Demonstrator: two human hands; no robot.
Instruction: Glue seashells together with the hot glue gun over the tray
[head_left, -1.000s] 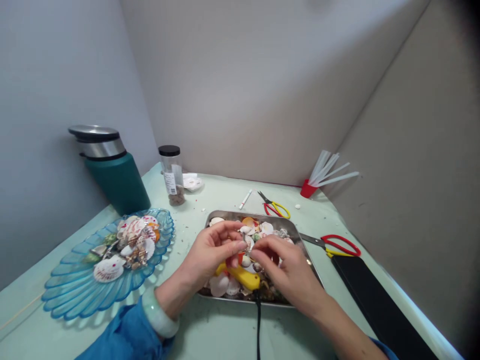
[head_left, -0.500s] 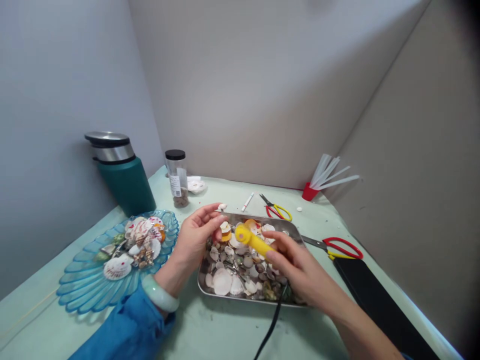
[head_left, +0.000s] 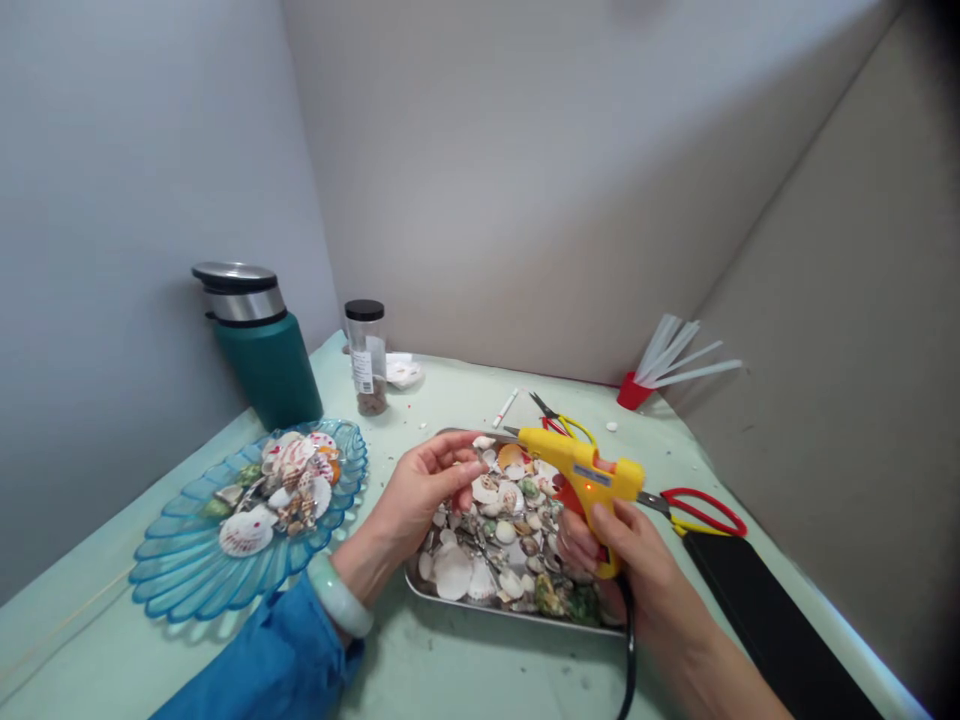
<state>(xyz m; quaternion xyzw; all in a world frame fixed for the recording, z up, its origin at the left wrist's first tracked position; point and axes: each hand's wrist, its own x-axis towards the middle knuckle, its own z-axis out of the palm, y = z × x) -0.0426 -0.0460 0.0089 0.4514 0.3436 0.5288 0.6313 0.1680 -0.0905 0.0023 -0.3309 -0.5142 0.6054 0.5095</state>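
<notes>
My right hand is wrapped round the handle of a yellow glue gun, its nozzle aimed left and a small orange light glowing on its side. In my left hand a small white seashell is pinched at the fingertips, close to the nozzle; I cannot tell whether they touch. Both hands hover over a metal tray full of loose shells. On the left, a blue scalloped glass plate carries a cluster of shells, some spotted red and pink.
A green flask and a black-lidded jar stand at the back left. Scissors and a larger red-and-yellow pair lie behind and right of the tray. A red cup holds glue sticks. A black object lies at right.
The glue gun has turned in my right hand from pointing forward to side-on, its nozzle now beside the small shell. The view has shifted slightly.
</notes>
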